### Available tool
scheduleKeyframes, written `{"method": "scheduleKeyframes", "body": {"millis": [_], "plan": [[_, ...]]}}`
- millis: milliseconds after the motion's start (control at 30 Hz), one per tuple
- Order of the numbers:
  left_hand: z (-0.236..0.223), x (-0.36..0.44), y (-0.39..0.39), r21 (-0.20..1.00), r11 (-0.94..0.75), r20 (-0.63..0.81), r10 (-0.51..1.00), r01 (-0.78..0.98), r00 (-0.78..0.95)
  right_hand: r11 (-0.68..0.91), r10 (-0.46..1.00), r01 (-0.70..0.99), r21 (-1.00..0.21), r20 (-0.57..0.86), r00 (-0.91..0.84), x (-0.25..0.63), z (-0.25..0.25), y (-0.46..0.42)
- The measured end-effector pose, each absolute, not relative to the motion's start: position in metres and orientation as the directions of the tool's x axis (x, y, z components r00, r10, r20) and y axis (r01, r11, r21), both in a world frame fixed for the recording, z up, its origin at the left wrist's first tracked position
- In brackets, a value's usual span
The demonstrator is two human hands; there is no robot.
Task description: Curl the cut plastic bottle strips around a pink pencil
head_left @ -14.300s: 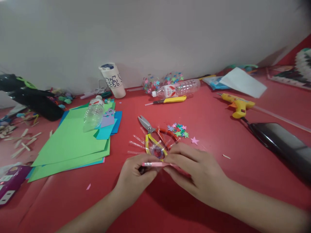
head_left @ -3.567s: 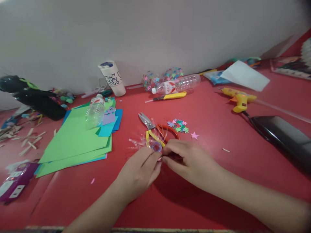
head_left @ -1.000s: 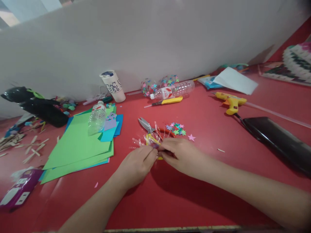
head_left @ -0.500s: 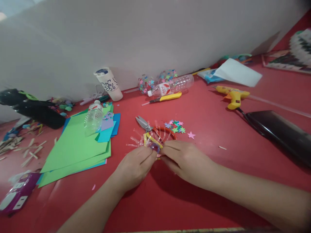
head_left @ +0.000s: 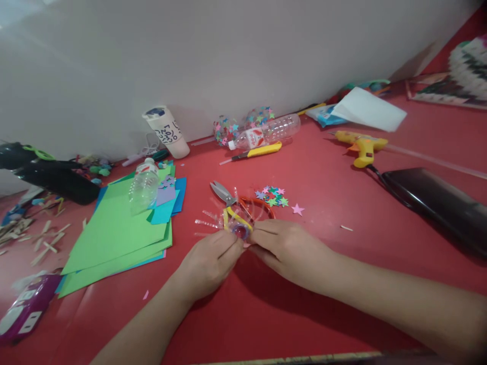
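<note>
Both my hands grip a cut clear plastic bottle top (head_left: 241, 231) with a round purple-edged mouth and thin clear strips fanning out from it. My left hand (head_left: 213, 258) pinches its left side, and my right hand (head_left: 292, 251) closes on its right side. The mouth faces up towards me. Just behind the piece, partly hidden by it, lie scissors (head_left: 222, 193) with red and yellow handles, blades pointing to the back left. Past my right fingers sits a small pile of coloured foam stars (head_left: 272, 196), with a single pink star (head_left: 298, 209) beside it.
Green paper sheets (head_left: 114, 223) and an upright clear bottle piece (head_left: 144, 185) are at left. Behind are a lying bottle (head_left: 272, 131), a yellow cutter (head_left: 264, 149) and a white tumbler (head_left: 167, 132). A yellow glue gun (head_left: 363, 147) and black object (head_left: 437, 208) lie right.
The bottle piece has tilted slightly, so its round mouth shows more fully. My hands keep their hold, and the whole view has shifted a little.
</note>
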State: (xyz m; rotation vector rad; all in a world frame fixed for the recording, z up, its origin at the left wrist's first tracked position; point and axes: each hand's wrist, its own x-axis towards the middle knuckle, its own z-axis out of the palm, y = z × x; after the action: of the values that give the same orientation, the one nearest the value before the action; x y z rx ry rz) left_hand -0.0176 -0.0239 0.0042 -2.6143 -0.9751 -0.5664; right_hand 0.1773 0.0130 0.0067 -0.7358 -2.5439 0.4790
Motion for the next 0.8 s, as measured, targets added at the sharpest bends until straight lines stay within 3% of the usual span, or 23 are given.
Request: {"method": "scheduleKeyframes", "body": {"millis": [200, 567, 800], "plan": [[0.0053, -0.0194, -0.0234, -0.177, -0.742, 0.465, 0.516, 0.646, 0.72, 0.809, 0.555, 0.399, -0.433, 0.336, -0.761, 0.1774, 0.0068, 0.0136], [0.0066, -0.0179, -0.0229, -0.125, -0.74, 0.493, 0.532, 0.661, 0.689, 0.795, 0.571, 0.363, -0.486, 0.397, -0.719, 0.1794, 0.0074, 0.0153], [0.0101, -0.0185, -0.0219, -0.16, -0.77, 0.449, 0.5, 0.617, 0.74, 0.787, 0.571, 0.379, -0.486, 0.345, -0.745, 0.1796, 0.0065, 0.0136]]}}
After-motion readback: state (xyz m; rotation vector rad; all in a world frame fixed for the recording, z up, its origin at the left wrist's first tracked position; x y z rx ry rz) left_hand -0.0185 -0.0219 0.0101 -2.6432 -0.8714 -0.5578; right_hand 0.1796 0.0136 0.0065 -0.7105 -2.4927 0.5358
